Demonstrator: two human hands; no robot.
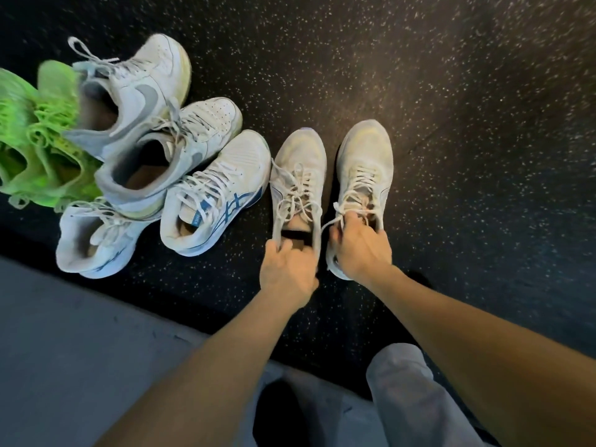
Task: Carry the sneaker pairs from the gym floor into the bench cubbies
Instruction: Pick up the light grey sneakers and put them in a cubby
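Observation:
Two pale grey sneakers stand side by side on the black speckled gym floor [451,91], toes pointing away from me. My left hand [288,275] grips the heel collar of the left grey sneaker [298,175]. My right hand [361,245] is closed on the heel opening and a loose lace of the right grey sneaker [366,169]. Both shoes rest on the floor.
To the left lie a white sneaker with blue stripes [219,191] and its mate [93,243], two white-and-grey high-tops [135,88] [174,153], and neon green sneakers [35,140]. A grey floor strip [80,350] runs along the lower left. My grey trouser leg [406,398] shows at the bottom.

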